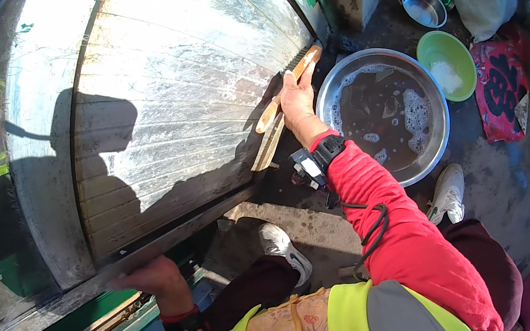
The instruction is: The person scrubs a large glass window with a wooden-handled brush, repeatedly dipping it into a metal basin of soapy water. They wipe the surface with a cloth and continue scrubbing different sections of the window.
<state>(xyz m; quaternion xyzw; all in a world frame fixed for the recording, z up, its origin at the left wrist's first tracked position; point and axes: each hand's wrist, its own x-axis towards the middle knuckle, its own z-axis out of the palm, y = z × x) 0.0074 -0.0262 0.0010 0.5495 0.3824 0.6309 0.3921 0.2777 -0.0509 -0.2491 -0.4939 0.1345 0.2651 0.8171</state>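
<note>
A worn, pale-painted wooden door (192,97) stands on my left, its boards wet and streaked. My right hand (297,102) grips a long wooden-handled scrubbing brush (267,118), whose dark bristles face the door near its far edge. Lower down, my left hand (161,280) holds the near edge of the door, with its fingertips blurred. Beyond my right wrist, a large stainless-steel basin (438,146) holds murky, sudsy water.
A green plastic bowl (469,86) with white powder touches the basin. Behind it are a small metal bowl (424,8) and a white sack (481,12). A red printed bag (497,93) bearing writing lies right. A concrete step (297,225) crosses the floor between my shoes.
</note>
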